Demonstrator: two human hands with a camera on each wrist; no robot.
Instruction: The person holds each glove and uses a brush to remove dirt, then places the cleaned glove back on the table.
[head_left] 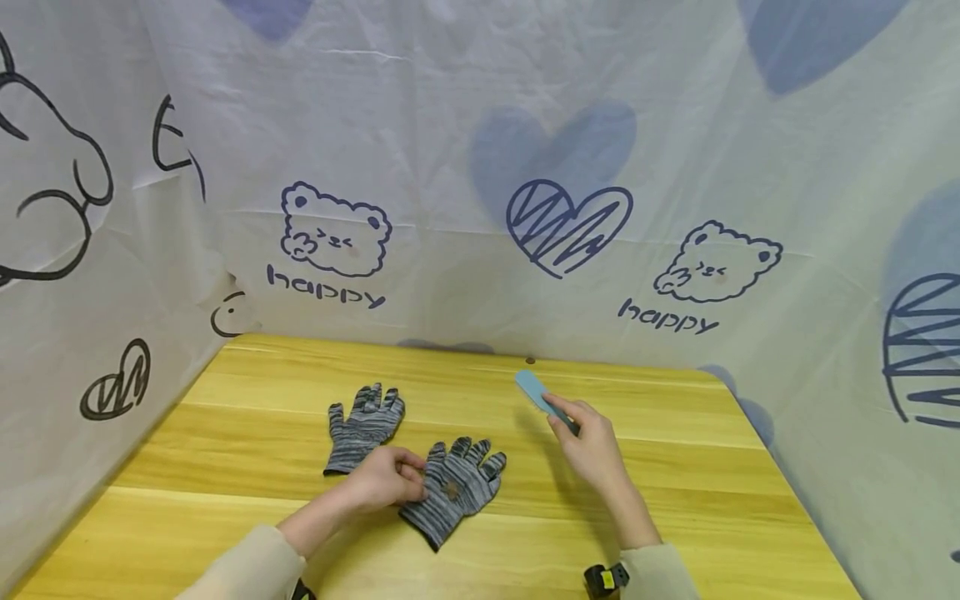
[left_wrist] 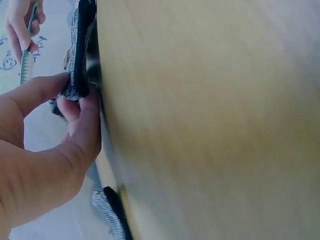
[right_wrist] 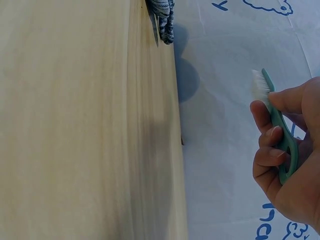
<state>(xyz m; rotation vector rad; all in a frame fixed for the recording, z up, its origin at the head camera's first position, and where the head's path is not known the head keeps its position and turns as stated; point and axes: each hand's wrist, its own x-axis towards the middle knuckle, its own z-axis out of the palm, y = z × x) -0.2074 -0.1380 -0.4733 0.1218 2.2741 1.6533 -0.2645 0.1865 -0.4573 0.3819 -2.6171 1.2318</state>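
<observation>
patterned cloth rises behind you-facing wood and along both sides of it, and that's the wooden table, its far edge running right by the cloth. on it, here's the near glove, striped grey, cuff toward you, fingers pointing away, and up to its left, apart, the far glove. your left hand is at the near glove's left edge, just above the cuff, pinching it, thumb on one face, fingers on the other. your right hand is up over the wood, curled round a handle, well apart from both gloves, with tabletop stretching from it to the right edge. that's the brush you're gripping, tilted up and left, bristles facing the table. and the brown mark sits mid-glove, near your left fingertips.
</observation>
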